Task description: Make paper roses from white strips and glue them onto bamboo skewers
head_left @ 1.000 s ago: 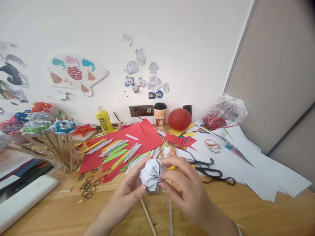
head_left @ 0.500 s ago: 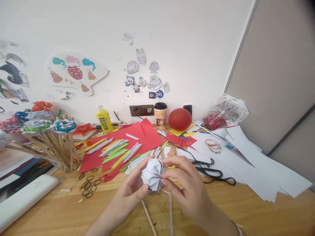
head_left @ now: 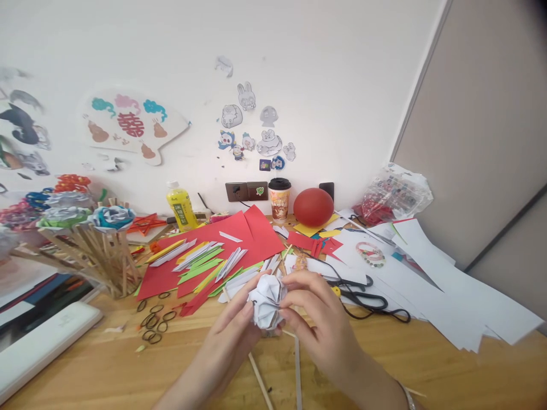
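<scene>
A folded white paper flower [head_left: 266, 303] is held up between my two hands above the wooden table. My left hand [head_left: 233, 330] wraps around its left side, with the thumb pressed on the front near a small dark band. My right hand [head_left: 322, 319] pinches the flower's right edge with thumb and fingers. Below the hands lie a thin wooden stick [head_left: 260, 380] and a narrow grey strip [head_left: 298, 376]. Folded white, green and yellow paper strips [head_left: 205, 262] lie behind on red paper [head_left: 256, 228].
Paper flowers on wooden sticks [head_left: 111, 219] stand at the left. Several black rubber bands [head_left: 151, 322] lie nearby. Farther back are a yellow bottle [head_left: 182, 206], a cup [head_left: 280, 200] and a red balloon [head_left: 313, 207]. Black-handled scissors [head_left: 365, 300] and white paper [head_left: 465, 290] lie right.
My left thumb has moved up the front of the flower, and a small dark band now shows there. The flower has shifted slightly right. My right hand keeps its pinch.
</scene>
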`<state>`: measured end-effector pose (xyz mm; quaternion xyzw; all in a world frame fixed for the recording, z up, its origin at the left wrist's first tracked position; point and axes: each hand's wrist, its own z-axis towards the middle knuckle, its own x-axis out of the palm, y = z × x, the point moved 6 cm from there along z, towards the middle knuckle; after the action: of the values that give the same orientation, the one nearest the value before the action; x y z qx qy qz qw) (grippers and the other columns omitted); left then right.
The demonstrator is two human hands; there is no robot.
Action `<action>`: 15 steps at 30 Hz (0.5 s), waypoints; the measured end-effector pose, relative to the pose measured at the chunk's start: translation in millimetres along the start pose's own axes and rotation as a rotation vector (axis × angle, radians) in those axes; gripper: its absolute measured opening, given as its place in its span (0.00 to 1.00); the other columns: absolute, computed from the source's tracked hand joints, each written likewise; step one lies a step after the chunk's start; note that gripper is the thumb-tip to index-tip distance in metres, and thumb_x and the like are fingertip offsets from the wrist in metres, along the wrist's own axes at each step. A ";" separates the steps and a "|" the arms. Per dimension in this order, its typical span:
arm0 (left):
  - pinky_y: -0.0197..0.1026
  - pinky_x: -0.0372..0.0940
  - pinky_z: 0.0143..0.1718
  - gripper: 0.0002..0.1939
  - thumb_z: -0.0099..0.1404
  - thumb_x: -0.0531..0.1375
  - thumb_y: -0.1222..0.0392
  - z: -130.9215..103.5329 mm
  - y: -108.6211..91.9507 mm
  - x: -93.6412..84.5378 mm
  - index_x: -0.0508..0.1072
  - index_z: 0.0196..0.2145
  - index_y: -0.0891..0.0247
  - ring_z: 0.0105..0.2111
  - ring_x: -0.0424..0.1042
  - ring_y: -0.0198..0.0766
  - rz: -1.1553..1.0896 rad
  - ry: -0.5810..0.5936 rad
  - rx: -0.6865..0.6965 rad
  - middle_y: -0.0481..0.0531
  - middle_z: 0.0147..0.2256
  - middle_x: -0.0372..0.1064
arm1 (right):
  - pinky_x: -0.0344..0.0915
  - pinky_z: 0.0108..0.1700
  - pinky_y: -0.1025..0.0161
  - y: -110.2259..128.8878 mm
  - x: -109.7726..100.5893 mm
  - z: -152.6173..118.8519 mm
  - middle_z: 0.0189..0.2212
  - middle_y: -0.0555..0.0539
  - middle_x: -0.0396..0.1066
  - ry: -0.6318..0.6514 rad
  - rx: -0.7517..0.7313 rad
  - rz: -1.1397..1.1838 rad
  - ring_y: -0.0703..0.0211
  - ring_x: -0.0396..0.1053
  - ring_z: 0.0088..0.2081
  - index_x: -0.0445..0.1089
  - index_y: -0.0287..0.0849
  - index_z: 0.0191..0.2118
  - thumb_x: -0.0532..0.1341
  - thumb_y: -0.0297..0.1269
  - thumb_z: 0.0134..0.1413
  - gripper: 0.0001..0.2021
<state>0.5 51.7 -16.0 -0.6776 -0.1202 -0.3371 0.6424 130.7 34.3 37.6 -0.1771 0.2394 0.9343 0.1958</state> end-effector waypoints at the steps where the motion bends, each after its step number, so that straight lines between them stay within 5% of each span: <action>1: 0.43 0.64 0.38 0.19 0.63 0.58 0.57 0.7 0.0 1.7 0.69 0.52 0.55 0.40 0.66 0.44 -0.011 0.003 -0.002 0.56 0.47 0.68 | 0.67 0.43 0.62 -1.3 2.2 -0.6 0.41 0.45 0.66 0.008 0.008 0.002 0.59 0.67 0.42 0.65 0.44 0.35 0.54 0.29 0.59 0.04; 11: 0.38 0.61 0.30 0.15 0.66 0.52 0.57 9.5 10.8 -2.4 0.68 0.50 0.59 0.30 0.63 0.37 -0.050 -0.119 0.005 0.53 0.37 0.67 | 0.65 0.43 0.58 -11.7 18.0 -5.7 0.40 0.45 0.66 0.070 0.082 -0.049 0.56 0.65 0.42 0.65 0.44 0.35 0.54 0.29 0.57 0.04; 15: 0.37 0.59 0.29 0.17 0.65 0.54 0.55 10.0 12.3 -3.5 0.68 0.50 0.58 0.31 0.64 0.37 -0.004 -0.107 0.015 0.53 0.41 0.68 | 0.64 0.44 0.56 -7.7 13.6 5.3 0.43 0.43 0.64 0.083 0.065 -0.016 0.55 0.64 0.43 0.66 0.43 0.39 0.55 0.30 0.56 0.06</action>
<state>8.3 60.4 -27.3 -0.6897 -0.1584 -0.3007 0.6394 121.2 47.1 33.2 -0.2110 0.2759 0.9165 0.1986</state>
